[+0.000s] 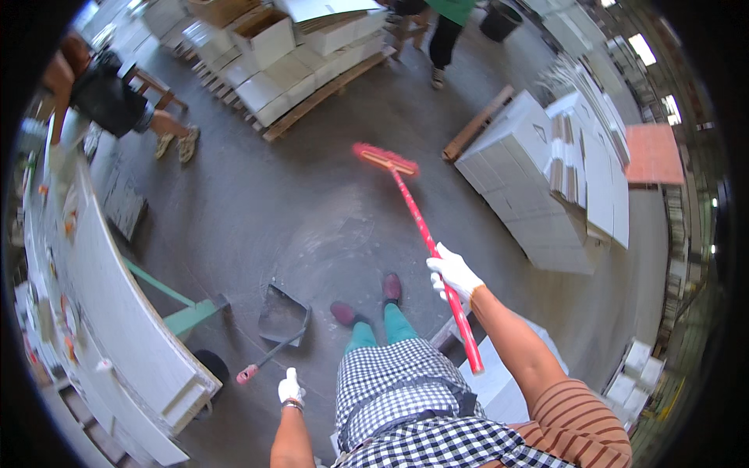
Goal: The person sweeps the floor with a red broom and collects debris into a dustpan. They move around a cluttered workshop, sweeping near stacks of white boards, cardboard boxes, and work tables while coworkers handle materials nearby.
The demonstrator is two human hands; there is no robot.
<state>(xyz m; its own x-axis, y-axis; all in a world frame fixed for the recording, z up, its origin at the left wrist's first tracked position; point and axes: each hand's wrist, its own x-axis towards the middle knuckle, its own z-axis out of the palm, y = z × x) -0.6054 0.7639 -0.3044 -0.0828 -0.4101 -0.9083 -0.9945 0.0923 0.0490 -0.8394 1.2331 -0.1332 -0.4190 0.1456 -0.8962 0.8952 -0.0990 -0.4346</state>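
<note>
My right hand [455,273], in a white glove, is wrapped round the red handle of a broom [412,204]. The handle slants away from me, and the reddish bristled head is out over the grey floor ahead, slightly blurred. My left hand [292,388], also gloved, hangs low on the left with its fingers curled in and thumb up, nothing visible in it. To its left lies a dark long-handled dustpan [282,316] on the floor; its pink-ended handle points toward me and stays apart from my hand.
A long curved-looking workbench [129,312] with a green leg runs along the left. Ahead stands a pallet of boxes [289,78]. Stacked white cartons [523,179] rise at the right. A person [109,93] is at the far left, another person [445,35] farther ahead near a black bin [500,21].
</note>
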